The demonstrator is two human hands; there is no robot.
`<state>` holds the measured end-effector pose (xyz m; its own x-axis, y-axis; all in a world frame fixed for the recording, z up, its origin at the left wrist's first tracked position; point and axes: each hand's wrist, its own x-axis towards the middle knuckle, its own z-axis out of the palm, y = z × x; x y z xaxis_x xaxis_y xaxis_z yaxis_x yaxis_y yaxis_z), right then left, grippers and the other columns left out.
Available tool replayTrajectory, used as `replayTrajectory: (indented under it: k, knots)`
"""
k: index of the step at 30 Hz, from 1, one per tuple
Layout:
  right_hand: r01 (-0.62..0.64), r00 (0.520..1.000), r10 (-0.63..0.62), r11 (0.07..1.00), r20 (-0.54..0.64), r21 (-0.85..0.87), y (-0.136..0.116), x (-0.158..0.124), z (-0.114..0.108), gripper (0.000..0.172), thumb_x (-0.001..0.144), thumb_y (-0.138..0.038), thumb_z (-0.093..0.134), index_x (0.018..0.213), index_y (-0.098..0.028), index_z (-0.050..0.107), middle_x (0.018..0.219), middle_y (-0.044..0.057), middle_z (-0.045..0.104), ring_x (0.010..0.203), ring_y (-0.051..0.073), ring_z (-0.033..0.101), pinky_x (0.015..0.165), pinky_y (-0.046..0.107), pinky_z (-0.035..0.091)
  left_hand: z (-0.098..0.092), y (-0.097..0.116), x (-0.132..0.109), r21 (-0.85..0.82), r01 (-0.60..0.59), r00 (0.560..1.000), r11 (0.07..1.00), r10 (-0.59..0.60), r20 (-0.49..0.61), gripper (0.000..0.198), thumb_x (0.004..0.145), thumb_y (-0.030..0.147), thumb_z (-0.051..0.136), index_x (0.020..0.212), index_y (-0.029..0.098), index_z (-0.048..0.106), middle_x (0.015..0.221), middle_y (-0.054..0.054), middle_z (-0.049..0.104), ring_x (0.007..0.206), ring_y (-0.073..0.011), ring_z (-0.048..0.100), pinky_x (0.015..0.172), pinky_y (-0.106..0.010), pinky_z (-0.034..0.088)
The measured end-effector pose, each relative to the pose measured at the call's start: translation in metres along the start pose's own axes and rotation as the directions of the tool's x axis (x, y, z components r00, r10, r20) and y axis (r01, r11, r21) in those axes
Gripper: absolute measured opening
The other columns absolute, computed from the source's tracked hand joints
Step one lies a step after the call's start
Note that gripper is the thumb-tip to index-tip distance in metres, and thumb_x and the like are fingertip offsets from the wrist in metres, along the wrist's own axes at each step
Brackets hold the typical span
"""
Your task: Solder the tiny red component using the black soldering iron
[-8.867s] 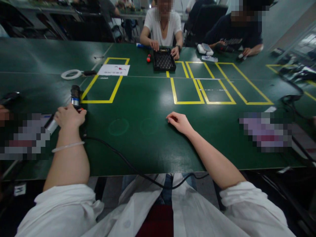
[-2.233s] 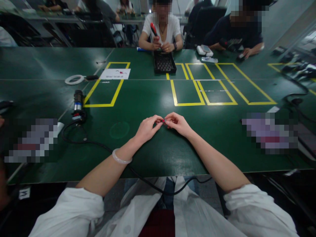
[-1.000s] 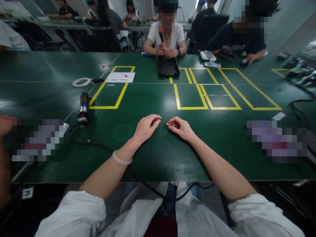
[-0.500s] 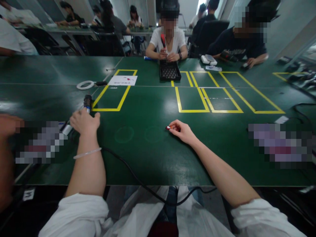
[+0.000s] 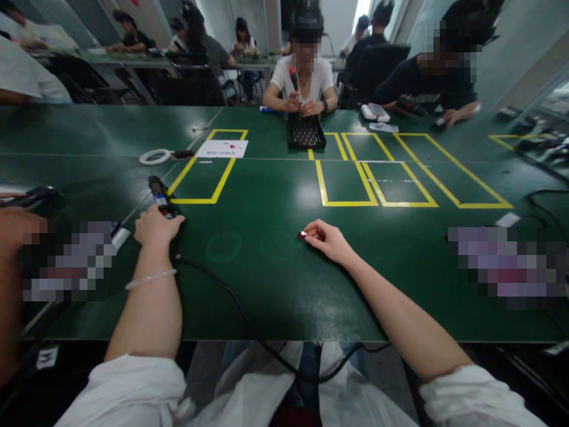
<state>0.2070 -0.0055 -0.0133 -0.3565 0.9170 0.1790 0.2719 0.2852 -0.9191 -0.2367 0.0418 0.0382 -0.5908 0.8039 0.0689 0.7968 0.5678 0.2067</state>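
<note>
My left hand [image 5: 157,228] is closed over a black, roughly cylindrical corded tool [image 5: 156,188] with a blue patch, at the left of the green table. Its thumb sticks out to the right, and my palm hides much of the tool. A dark cord [image 5: 213,283] runs from beside my left wrist towards my lap. Over the middle of the table, my right hand [image 5: 326,240] pinches a small red-and-white part [image 5: 303,235] between thumb and fingertips; its exact kind is too small to tell.
Yellow tape outlines [image 5: 349,204] mark the green table [image 5: 275,296]. A white printed sheet [image 5: 222,149] and a white cable coil [image 5: 154,156] lie left of centre. Across from me, a person works behind a black tray [image 5: 306,139]. Another person's hand [image 5: 26,228] is at far left.
My left hand has come down around the black tool, which now tilts to the left and shows more of its body. My right hand keeps its pinch in nearly the same place.
</note>
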Motion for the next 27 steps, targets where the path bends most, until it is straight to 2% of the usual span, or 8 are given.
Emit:
replayTrajectory:
  k: [5, 9, 13, 17, 21, 23, 27]
  knots:
    - [0.001, 1.0, -0.001, 0.999, -0.01, 0.033, 0.001, 0.002, 0.001, 0.021, 0.084, -0.034, 0.065, 0.098, -0.019, 0.063, 0.081, 0.001, 0.065, 0.064, 0.011, 0.054, 0.062, 0.026, 0.044, 0.004, 0.025, -0.019, -0.031, -0.071, 0.997, 0.997, 0.071, -0.003, 0.077, 0.075, 0.058, 0.066, 0.132, 0.008, 0.051, 0.128, -0.028, 0.055, 0.114, -0.043, 0.057, 0.086, -0.052, 0.049]
    - [0.007, 0.999, -0.008, 1.0, -0.039, -0.018, -0.002, 0.003, 0.001, 0.02, 0.083, -0.032, 0.066, 0.097, -0.019, 0.064, 0.071, -0.002, 0.059, 0.06, 0.011, 0.052, 0.06, 0.026, 0.042, 0.013, 0.054, -0.045, -0.088, -0.246, 0.969, 0.965, 0.246, -0.018, 0.068, 0.076, 0.054, 0.066, 0.13, 0.014, 0.054, 0.125, -0.027, 0.057, 0.114, -0.0437, 0.057, 0.086, -0.054, 0.048]
    - [0.003, 0.998, -0.006, 0.999, -0.063, -0.047, -0.002, 0.004, -0.001, 0.019, 0.081, -0.032, 0.068, 0.094, -0.019, 0.064, 0.068, -0.003, 0.057, 0.059, 0.012, 0.052, 0.059, 0.026, 0.04, 0.024, 0.089, -0.08, -0.101, -0.466, 0.885, 0.879, 0.465, -0.031, 0.067, 0.079, 0.052, 0.063, 0.134, 0.016, 0.054, 0.124, -0.023, 0.058, 0.114, -0.0422, 0.055, 0.086, -0.053, 0.049]
    - [-0.007, 0.998, 0.006, 1.0, -0.063, -0.023, 0.001, 0.004, -0.001, 0.02, 0.081, -0.032, 0.069, 0.094, -0.018, 0.064, 0.067, -0.003, 0.057, 0.058, 0.011, 0.052, 0.059, 0.026, 0.04, 0.036, 0.119, -0.116, -0.101, -0.668, 0.744, 0.737, 0.665, -0.066, 0.065, 0.08, 0.05, 0.065, 0.137, 0.02, 0.052, 0.124, -0.018, 0.058, 0.111, -0.0363, 0.053, 0.085, -0.045, 0.05]
    - [-0.007, 0.998, 0.007, 1.0, -0.064, -0.011, 0.004, 0.004, -0.001, 0.021, 0.08, -0.033, 0.069, 0.094, -0.018, 0.063, 0.066, -0.003, 0.058, 0.057, 0.011, 0.051, 0.057, 0.025, 0.039, 0.043, 0.138, -0.147, -0.113, -0.777, 0.629, 0.619, 0.769, -0.112, 0.067, 0.08, 0.047, 0.069, 0.139, 0.021, 0.051, 0.123, -0.015, 0.058, 0.106, -0.0316, 0.054, 0.085, -0.04, 0.05]
    - [0.0, 0.998, 0.0, 1.0, -0.066, -0.004, 0.005, 0.004, 0.0, 0.022, 0.081, -0.033, 0.069, 0.095, -0.018, 0.062, 0.066, -0.004, 0.057, 0.057, 0.011, 0.05, 0.057, 0.025, 0.039, 0.043, 0.143, -0.159, -0.109, -0.8, 0.6, 0.59, 0.793, -0.108, 0.069, 0.08, 0.047, 0.07, 0.14, 0.02, 0.049, 0.124, -0.015, 0.058, 0.107, -0.0307, 0.053, 0.087, -0.039, 0.049]
    - [0.026, 0.997, -0.026, 1.0, -0.067, 0.005, 0.005, 0.005, 0.002, 0.022, 0.082, -0.031, 0.068, 0.098, -0.018, 0.062, 0.068, -0.004, 0.056, 0.057, 0.01, 0.05, 0.057, 0.024, 0.039, 0.039, 0.147, -0.176, -0.083, -0.811, 0.585, 0.58, 0.809, -0.056, 0.071, 0.083, 0.044, 0.068, 0.144, 0.017, 0.045, 0.127, -0.014, 0.056, 0.11, -0.0292, 0.053, 0.091, -0.038, 0.048]
